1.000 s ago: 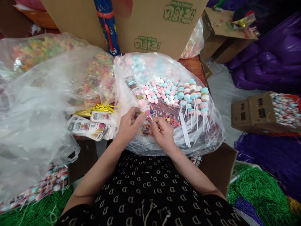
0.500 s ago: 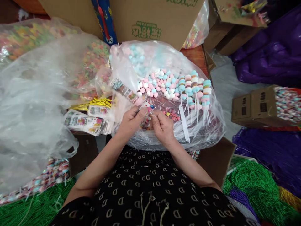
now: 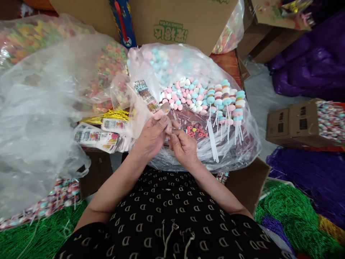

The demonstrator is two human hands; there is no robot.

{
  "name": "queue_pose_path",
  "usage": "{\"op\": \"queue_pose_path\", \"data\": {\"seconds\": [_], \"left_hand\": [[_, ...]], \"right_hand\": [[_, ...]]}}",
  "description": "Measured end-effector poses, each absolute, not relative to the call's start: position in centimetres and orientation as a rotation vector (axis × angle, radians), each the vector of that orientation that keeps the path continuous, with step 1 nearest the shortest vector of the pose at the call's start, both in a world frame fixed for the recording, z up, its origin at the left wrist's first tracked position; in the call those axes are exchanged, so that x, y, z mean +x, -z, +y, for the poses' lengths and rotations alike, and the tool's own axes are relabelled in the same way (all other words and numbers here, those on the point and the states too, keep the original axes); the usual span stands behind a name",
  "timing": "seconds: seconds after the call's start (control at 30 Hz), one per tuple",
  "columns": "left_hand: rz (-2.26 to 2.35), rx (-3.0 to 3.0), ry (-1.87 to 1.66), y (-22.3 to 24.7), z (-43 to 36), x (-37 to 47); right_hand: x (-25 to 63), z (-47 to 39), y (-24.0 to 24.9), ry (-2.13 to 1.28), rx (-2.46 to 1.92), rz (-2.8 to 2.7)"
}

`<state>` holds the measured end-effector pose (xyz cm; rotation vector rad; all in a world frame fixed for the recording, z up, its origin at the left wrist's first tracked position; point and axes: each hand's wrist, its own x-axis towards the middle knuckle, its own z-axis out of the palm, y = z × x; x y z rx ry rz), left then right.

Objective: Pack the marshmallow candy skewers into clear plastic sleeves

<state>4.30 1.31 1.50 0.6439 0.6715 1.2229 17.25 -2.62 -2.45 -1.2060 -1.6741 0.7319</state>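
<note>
My left hand [image 3: 152, 138] is closed on the lower end of a printed packet [image 3: 147, 96], which slants up and to the left. My right hand [image 3: 184, 145] meets it at the fingertips, thumb and forefinger pinched at the packet's gathered end; what lies between them is too small to make out. Behind the hands, pink, blue and white candies [image 3: 185, 94] lie on a clear plastic bag [image 3: 175, 162]. To the right are candy skewers [image 3: 225, 99] and a few white sticks [image 3: 212, 142]. Small red ring candies [image 3: 198, 130] lie just beyond my right hand.
Printed cards [image 3: 94, 137] and yellow ties [image 3: 107, 117] lie left of my hands. Large candy bags [image 3: 40, 90] cover the left side. A cardboard box [image 3: 172, 21] stands behind. On the right are a candy-filled box [image 3: 291, 124] and green strands [image 3: 299, 212].
The packet has turned more upright, and its lower end is now bunched between my fingers. My left hand has rolled and moved slightly right; my right hand stays close to it.
</note>
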Motion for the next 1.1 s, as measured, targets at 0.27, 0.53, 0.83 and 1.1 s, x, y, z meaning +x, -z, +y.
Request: {"op": "queue_pose_path", "data": {"seconds": [0.27, 0.53, 0.83, 1.1], "left_hand": [[0.731, 0.631, -1.146, -0.6, 0.1, 4.8], [0.581, 0.669, -0.987, -1.0, 0.3, 1.9], [0.294, 0.607, -0.665, -0.4, -1.8, 2.2], [1.21, 1.199, -1.222, 1.1, -1.0, -0.4]], "right_hand": [[16.3, -3.1, 2.7, -0.921, -1.221, -1.588], [20.9, 0.0, -1.1, -1.259, -1.156, -1.524], [16.4, 2.3, -1.0, -1.575, -0.985, -1.429], [12.9, 2.4, 0.0, -1.07, -1.177, -1.486]]}}
